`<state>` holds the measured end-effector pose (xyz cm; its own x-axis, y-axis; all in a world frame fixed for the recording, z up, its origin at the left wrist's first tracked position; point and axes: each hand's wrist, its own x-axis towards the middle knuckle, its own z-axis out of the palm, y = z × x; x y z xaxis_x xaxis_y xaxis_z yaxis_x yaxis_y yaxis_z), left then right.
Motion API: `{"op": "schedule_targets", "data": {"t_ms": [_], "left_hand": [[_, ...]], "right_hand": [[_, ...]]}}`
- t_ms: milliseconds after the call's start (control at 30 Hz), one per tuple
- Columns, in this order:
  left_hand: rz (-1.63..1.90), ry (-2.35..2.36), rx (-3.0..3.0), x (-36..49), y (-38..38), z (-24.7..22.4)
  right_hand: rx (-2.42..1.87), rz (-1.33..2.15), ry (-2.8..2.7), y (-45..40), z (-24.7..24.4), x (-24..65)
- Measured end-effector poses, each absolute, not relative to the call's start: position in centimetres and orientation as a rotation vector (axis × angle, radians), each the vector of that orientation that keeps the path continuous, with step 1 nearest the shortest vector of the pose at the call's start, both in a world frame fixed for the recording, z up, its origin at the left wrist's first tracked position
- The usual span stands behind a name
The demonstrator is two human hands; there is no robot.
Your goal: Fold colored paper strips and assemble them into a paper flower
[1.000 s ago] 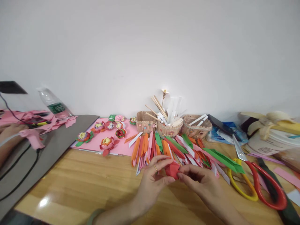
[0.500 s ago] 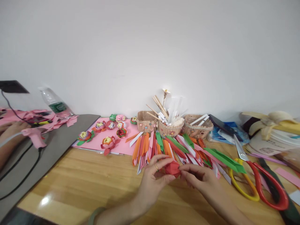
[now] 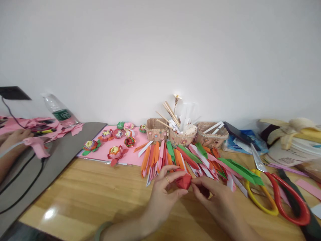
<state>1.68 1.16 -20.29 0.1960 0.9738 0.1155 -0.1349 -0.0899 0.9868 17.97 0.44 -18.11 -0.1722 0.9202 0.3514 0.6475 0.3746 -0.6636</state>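
Between my hands, above the wooden table (image 3: 100, 194), is a small folded red paper piece (image 3: 184, 181). My left hand (image 3: 167, 187) is closed around its left side, thumb below and fingers above. The fingertips of my right hand (image 3: 209, 190) pinch at the paper's right edge. Just behind lie many folded paper strips (image 3: 152, 159) in orange, pink, white, red and green. Farther left, several folded paper flowers (image 3: 115, 152) rest on a pink sheet (image 3: 135, 155).
Three small decorated baskets (image 3: 157, 130) stand against the wall, holding sticks and white rolls. Large scissors (image 3: 260, 167) with red and yellow handles lie on the right, near a peeled banana (image 3: 301, 129). At left are a pink glue gun (image 3: 37, 147), a bottle (image 3: 60, 112) and another person's hand (image 3: 16, 139).
My right hand has shifted slightly, with its fingers at the red paper's right edge. The red paper has turned a little in my left hand.
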Motion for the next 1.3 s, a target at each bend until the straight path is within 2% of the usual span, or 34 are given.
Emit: {"op": "schedule_targets", "data": {"t_ms": [267, 433, 633, 900, 1300], "left_hand": [[1.201, 0.941, 1.313, 1.4, 1.1, -19.9], [1.208, 0.923, 1.318, 1.4, 1.2, -20.0], [1.191, 0.893, 1.335, 1.4, 1.2, -20.4], [1.193, 0.874, 1.297, 1.4, 1.3, -20.4], [1.182, 0.819, 1.283, 1.5, 1.3, -20.6]], "right_hand": [[-1.416, 1.311, -1.464, 1.2, -16.0, 18.2], [-1.341, 1.581, -1.259, 1.7, -16.9, 18.6], [-1.337, 1.576, -1.319, 1.7, -16.8, 18.4], [-1.358, 1.266, -1.652, 1.1, -16.0, 18.4], [-1.451, 1.507, -1.381, 1.6, -16.0, 18.4]]}}
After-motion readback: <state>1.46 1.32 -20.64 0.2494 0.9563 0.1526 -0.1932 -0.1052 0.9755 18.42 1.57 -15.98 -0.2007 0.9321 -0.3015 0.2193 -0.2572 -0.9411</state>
